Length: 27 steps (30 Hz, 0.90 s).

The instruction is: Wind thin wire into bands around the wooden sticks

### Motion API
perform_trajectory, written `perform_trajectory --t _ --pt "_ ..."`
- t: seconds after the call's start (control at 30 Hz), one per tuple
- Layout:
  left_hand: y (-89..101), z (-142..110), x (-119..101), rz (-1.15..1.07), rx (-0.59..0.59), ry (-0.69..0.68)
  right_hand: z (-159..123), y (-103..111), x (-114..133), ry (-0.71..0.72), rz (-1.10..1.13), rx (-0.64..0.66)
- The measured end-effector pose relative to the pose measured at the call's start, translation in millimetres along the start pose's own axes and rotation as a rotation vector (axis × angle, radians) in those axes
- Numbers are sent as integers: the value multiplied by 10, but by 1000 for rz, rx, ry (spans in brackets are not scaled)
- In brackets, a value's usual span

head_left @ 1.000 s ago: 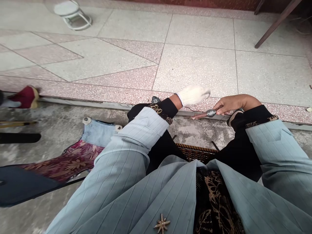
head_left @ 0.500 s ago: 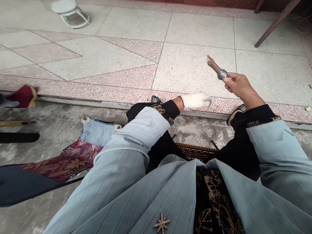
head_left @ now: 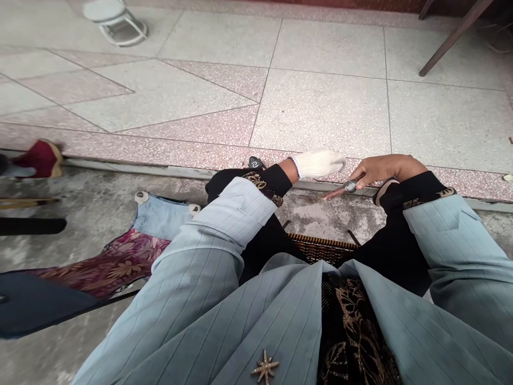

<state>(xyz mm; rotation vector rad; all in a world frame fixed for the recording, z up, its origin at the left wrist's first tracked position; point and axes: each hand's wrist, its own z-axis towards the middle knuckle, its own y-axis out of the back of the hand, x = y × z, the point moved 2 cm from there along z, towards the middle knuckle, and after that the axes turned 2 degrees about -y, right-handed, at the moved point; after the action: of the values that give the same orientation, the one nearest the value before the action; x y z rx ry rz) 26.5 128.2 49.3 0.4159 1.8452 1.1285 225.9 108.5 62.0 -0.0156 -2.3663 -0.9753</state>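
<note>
Brown woven wicker seat [head_left: 320, 248] near, centre. Beyond, brown wooden stick [head_left: 334, 193] wound with silver wire [head_left: 350, 185], slanting over grey concrete [head_left: 320, 219], tip to left. Bare right hand [head_left: 380, 169]: grip clamped on stick at wire. Left hand [head_left: 319, 162] in white knit glove [head_left: 310, 164], just left: curled, can't tell if grip holds anything. Farther, pale terrazzo tiles [head_left: 320, 112]; far left, round white stool [head_left: 105, 9].
</note>
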Motion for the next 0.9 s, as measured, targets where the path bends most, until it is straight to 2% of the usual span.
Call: perform_trajectory --t 0.03,0.1,0.2,0.3,0.4,0.57,0.63,0.73,0.83,0.9 --pt "26 3 8 2 -4 -1 -68 22 5 40 83 97" --pt "59 6 24 -6 -4 -7 -201 102 24 117 282 89" --pt "56 16 36 -25 -9 -13 -320 184 74 193 582 -197" --pt "13 41 36 -13 -22 -33 -305 157 133 186 744 -463" --pt "-48 59 20 -3 6 -57 -195 122 126 76 672 -619" --pt "-132 -8 -89 13 106 -99 -61 155 -42 -207 166 -783" --pt "-139 -41 -127 27 105 -115 -41 158 -89 -284 -36 -768" --pt "-121 -55 -151 37 62 -156 -4 130 -115 -363 -229 -641" --pt "-95 -40 -154 81 46 -183 46 75 -116 -395 -317 -483" --pt "-75 -33 -148 129 39 -139 73 23 -116 -393 -330 -380"
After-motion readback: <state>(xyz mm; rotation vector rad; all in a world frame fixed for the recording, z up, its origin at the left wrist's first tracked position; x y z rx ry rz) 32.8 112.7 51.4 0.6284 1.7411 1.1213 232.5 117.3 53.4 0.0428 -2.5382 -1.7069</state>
